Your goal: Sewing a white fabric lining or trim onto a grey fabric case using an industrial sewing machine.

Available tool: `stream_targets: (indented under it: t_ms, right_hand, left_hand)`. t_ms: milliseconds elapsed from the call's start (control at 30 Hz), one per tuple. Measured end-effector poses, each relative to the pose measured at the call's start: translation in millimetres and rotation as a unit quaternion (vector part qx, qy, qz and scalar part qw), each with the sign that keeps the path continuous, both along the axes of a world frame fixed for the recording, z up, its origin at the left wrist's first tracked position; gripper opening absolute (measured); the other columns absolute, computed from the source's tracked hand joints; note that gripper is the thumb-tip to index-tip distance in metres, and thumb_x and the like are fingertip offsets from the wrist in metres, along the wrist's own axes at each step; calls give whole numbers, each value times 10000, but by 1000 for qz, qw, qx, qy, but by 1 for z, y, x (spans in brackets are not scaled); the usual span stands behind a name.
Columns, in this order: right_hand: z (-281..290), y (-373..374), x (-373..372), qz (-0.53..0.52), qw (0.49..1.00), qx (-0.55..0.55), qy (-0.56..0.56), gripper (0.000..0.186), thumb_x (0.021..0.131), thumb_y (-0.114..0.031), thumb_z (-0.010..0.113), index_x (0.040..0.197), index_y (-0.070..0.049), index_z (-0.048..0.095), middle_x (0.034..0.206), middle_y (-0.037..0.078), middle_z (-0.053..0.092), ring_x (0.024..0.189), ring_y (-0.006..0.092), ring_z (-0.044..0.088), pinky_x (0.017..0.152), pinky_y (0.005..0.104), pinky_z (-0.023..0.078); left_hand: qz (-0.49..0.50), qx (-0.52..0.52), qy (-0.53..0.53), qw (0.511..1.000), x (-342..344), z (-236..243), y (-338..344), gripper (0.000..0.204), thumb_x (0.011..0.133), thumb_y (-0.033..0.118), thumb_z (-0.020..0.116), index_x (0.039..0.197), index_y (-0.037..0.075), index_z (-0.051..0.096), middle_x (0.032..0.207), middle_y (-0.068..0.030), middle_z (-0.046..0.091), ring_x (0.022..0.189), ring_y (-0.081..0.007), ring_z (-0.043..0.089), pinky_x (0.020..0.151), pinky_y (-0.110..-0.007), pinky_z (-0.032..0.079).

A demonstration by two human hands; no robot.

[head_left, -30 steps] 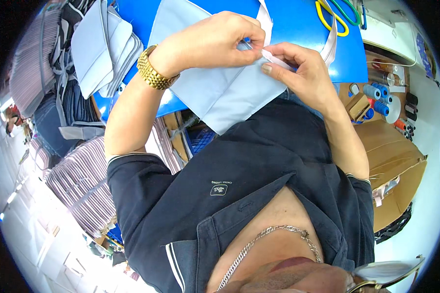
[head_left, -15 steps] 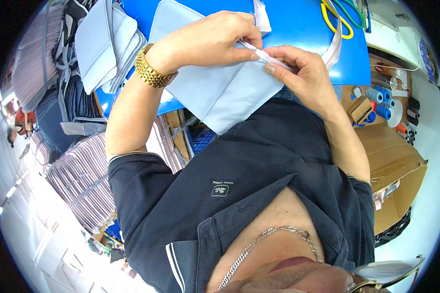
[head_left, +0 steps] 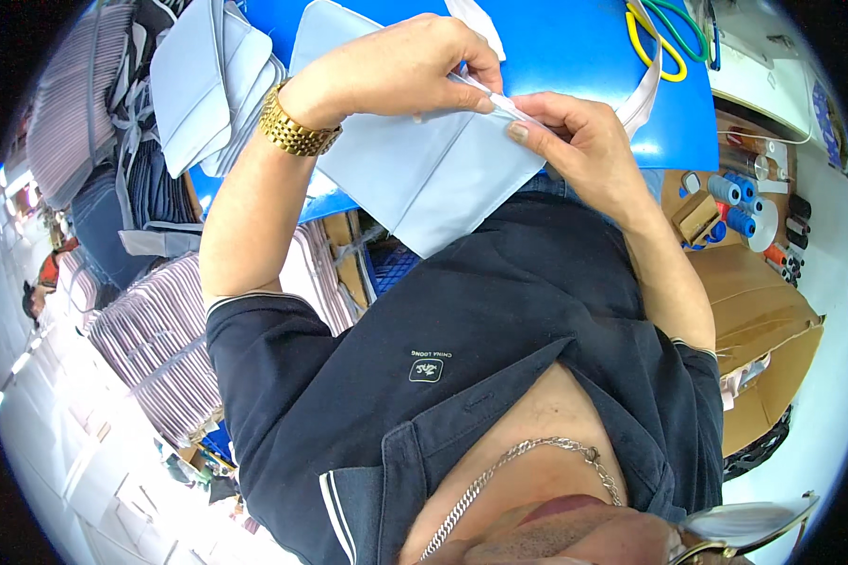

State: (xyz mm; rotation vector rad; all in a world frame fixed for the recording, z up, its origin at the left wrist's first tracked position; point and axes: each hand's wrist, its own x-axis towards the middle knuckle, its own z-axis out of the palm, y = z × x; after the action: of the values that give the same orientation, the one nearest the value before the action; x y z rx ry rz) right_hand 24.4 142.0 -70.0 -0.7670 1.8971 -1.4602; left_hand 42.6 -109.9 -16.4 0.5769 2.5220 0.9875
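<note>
A light blue fabric panel [head_left: 424, 179] with a seam line across it lies over the near edge of the blue table [head_left: 565, 56] and reaches toward my body. My left hand [head_left: 433, 66], with a gold watch on its wrist, pinches a narrow pale strip [head_left: 501, 104] along the panel's upper right edge. Close beside it, my right hand [head_left: 584, 146] pinches the same edge between thumb and fingers. A loose tail of pale fabric strip [head_left: 643, 99] runs up past my right hand, and another pale fabric end [head_left: 481, 26] shows beyond my left hand.
Light blue panels [head_left: 188, 89] are stacked at the table's left, near tied bundles of striped fabric [head_left: 160, 348]. Yellow [head_left: 674, 61] and green loop handles [head_left: 697, 42] lie at the far right. Thread spools [head_left: 740, 221] and a cardboard box [head_left: 768, 330] stand to the right.
The pale fabric end beyond my left hand has shifted left. My left hand has moved slightly up and left; both hands keep their pinch on the panel's edge.
</note>
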Motion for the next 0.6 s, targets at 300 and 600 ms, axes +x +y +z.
stream_targets:
  t_ms: [300, 600]
  right_hand:
    - [-6, -1, 2, 3, 1000, -21, 1, 272, 991, -151, 719, 1212, 4, 742, 854, 33, 730, 752, 74, 599, 677, 271, 509]
    - [-4, 0, -1, 17, 999, -4, 31, 266, 985, -169, 711, 1171, 19, 727, 751, 69, 653, 666, 109, 534, 612, 309, 453]
  left_hand:
    - [-15, -1, 71, 997, -1, -6, 3, 231, 911, 256, 785, 987, 38, 792, 830, -116, 744, 693, -217, 712, 666, -349, 543]
    - [-3, -36, 44, 998, 2, -2, 5, 231, 882, 253, 786, 911, 25, 778, 846, -153, 747, 805, -299, 730, 738, -397, 555]
